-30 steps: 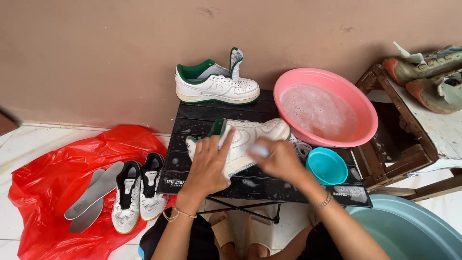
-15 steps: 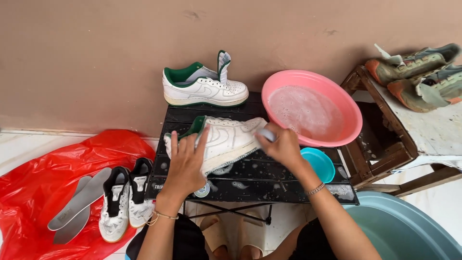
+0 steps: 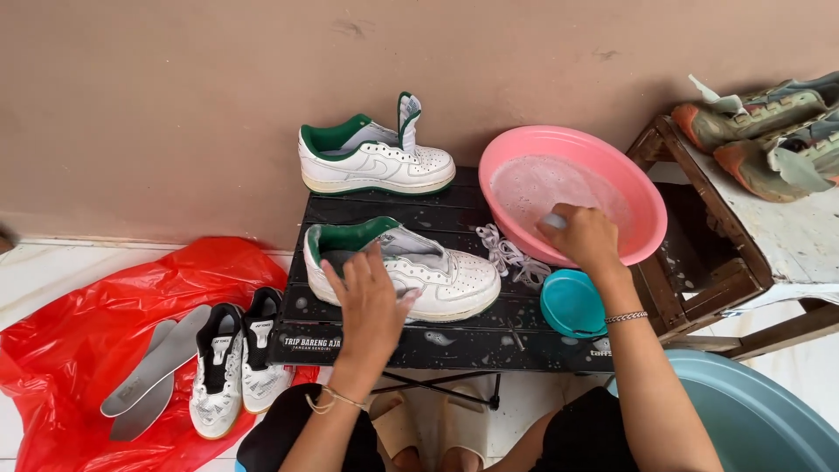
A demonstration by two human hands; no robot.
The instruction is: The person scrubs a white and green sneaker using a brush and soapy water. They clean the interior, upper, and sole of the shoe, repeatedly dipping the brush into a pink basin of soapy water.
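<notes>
The left hand (image 3: 371, 301) presses flat on the near white shoe (image 3: 402, 271) at the desk's (image 3: 437, 345) centre, fingers spread rather than clenched, apparently steadying it. At two o'clock the right hand (image 3: 581, 236) reaches over the rim of the pink basin (image 3: 642, 197) of soapy water, fingers curled around something pale, seemingly wetting it. A second shoe (image 3: 376, 157) stands at twelve o'clock.
</notes>
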